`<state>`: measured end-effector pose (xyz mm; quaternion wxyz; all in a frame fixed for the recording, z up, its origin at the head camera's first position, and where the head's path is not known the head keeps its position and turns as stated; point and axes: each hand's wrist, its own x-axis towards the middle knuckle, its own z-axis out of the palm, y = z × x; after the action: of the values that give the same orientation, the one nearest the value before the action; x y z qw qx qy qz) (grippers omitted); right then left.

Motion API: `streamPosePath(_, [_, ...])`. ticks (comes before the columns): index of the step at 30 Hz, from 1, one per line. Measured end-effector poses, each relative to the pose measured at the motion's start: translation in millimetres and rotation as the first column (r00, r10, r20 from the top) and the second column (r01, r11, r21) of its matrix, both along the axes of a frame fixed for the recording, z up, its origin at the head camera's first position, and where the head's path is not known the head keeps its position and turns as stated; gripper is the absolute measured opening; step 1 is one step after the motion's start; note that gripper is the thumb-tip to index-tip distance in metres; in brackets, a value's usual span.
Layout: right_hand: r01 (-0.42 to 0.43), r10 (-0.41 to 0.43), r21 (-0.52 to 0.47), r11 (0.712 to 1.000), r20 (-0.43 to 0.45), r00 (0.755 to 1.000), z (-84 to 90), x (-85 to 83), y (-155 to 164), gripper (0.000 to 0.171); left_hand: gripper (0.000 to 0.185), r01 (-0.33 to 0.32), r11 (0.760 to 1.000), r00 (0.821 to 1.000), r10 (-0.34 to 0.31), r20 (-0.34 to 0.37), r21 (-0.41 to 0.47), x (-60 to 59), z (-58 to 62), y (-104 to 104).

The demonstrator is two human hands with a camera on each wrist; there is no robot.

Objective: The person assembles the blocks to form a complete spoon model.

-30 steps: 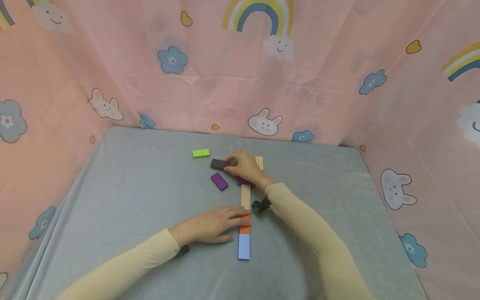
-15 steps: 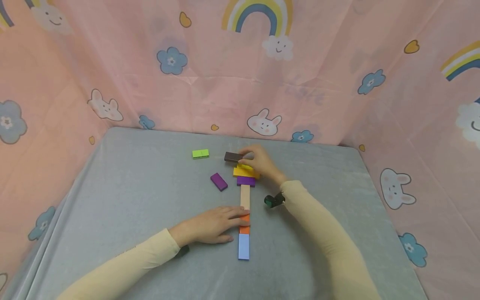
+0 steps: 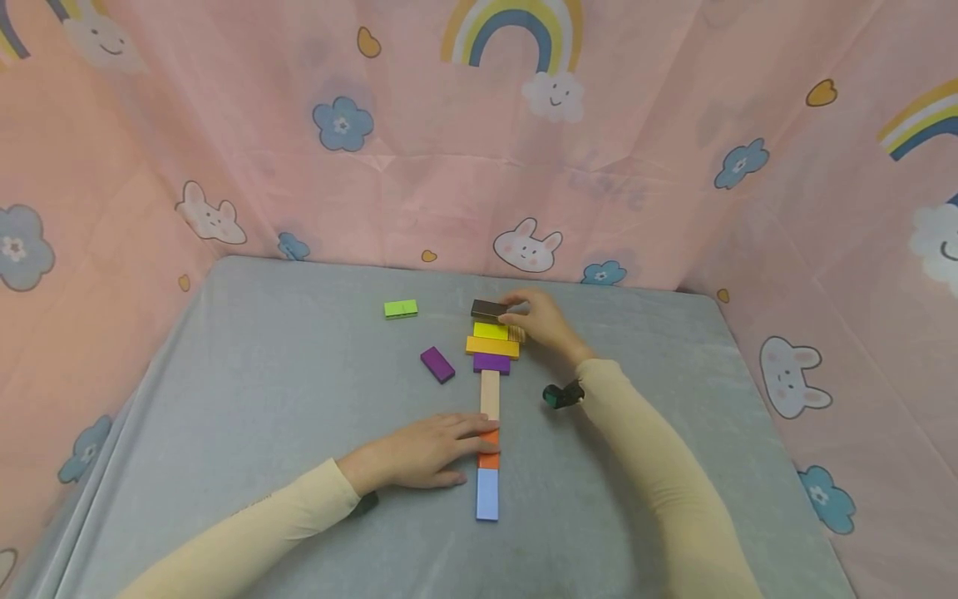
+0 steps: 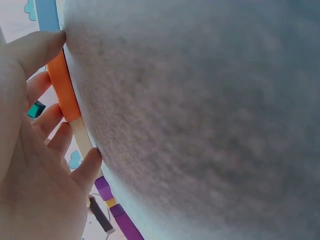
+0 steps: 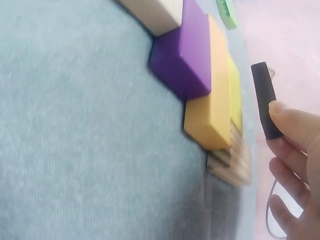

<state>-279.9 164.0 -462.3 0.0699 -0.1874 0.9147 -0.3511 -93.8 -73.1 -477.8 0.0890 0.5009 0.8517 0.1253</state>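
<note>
A line of flat blocks runs away from me on the grey table (image 3: 262, 399): light blue (image 3: 486, 493), orange (image 3: 489, 449), natural wood (image 3: 490, 393), purple (image 3: 491, 363), amber (image 3: 492, 346) and yellow (image 3: 491, 330). My right hand (image 3: 511, 314) pinches a dark brown block (image 3: 488, 310) at the far end of the line, just beyond the yellow one. In the right wrist view the dark brown block (image 5: 265, 100) hangs at my fingertips (image 5: 292, 122), apart from the amber block (image 5: 215, 95). My left hand (image 3: 430, 449) lies flat, its fingers touching the orange block (image 4: 64, 87).
A striped wooden block (image 3: 517, 334) lies right of the yellow one, partly under my right hand. A loose purple block (image 3: 437, 364) and a green block (image 3: 400, 309) lie left of the line. Pink patterned cloth walls (image 3: 479, 166) close the table's far and side edges.
My right hand has carried the dark brown block rightward and farther back, from left of the line to its far end, uncovering the amber and yellow blocks. The left hand has stayed put.
</note>
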Motion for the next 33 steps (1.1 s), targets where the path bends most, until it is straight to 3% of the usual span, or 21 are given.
streamPosePath(33, [0.006, -0.005, 0.023, 1.000, -0.010, 1.000, -13.3, -3.2, 5.8, 0.030, 0.056, 0.000, 1.000, 1.000, 0.000, 0.000, 0.011, 0.3, -0.1, 0.0])
